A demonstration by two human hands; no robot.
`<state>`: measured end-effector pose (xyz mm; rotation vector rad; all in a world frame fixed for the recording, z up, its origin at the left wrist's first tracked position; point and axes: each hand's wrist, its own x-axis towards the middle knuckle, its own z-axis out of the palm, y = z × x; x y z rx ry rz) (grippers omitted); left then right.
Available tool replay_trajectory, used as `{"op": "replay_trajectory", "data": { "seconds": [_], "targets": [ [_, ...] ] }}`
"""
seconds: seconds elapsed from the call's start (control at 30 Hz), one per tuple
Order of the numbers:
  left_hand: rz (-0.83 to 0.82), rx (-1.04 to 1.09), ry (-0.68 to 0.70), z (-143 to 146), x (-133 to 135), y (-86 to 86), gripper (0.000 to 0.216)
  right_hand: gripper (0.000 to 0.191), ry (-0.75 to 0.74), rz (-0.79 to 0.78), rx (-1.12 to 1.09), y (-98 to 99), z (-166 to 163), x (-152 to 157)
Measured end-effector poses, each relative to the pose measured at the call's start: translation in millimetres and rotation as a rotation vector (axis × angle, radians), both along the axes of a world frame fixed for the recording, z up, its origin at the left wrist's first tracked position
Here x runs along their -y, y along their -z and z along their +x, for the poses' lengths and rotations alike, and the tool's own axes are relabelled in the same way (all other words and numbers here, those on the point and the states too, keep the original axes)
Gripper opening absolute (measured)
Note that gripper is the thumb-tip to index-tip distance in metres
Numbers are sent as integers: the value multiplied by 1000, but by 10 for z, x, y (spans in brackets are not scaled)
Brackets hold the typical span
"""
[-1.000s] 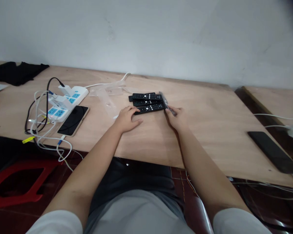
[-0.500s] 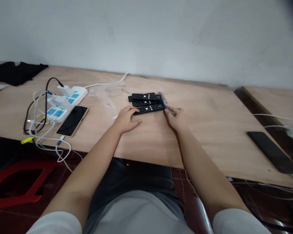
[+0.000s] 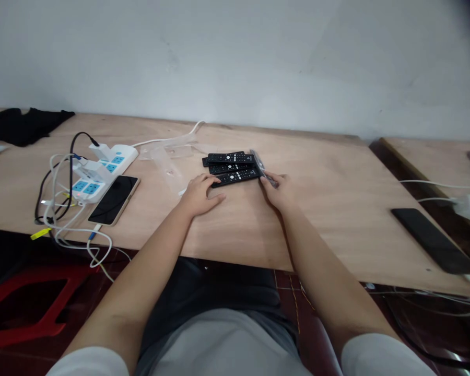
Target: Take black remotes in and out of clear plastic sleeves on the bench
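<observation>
Several black remote controls (image 3: 230,168) lie in an overlapping fan in the middle of the table. My left hand (image 3: 199,196) rests at the left end of the nearest remote, its fingertips touching it and the thumb stretched apart. At the right ends of the fan stands a slim plastic-wrapped remote control (image 3: 258,161), tilted on its edge against the others. My right hand (image 3: 277,189) pinches its near end between thumb and fingers. Glare on the wrap hides its buttons.
Clear plastic wrappers (image 3: 168,164) lie left of the remotes. Further left are a white power strip (image 3: 123,155) with tangled cables and a phone (image 3: 114,200). Another dark phone (image 3: 434,240) lies near the right table edge. Black cloth (image 3: 23,125) sits far left.
The view has shifted slightly, so the table's things sit a little further left in it. Both hands keep nearly the same place at the remotes.
</observation>
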<state>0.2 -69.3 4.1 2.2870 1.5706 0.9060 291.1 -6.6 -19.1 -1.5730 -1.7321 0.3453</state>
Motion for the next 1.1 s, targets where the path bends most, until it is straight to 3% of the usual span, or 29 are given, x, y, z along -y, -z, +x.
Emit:
{"op": "replay_trajectory", "data": {
  "seconds": [1.1],
  "targets": [
    [-6, 1, -5, -3, 5, 9, 42, 49, -4, -17, -8, -35, -14, 14]
  ]
}}
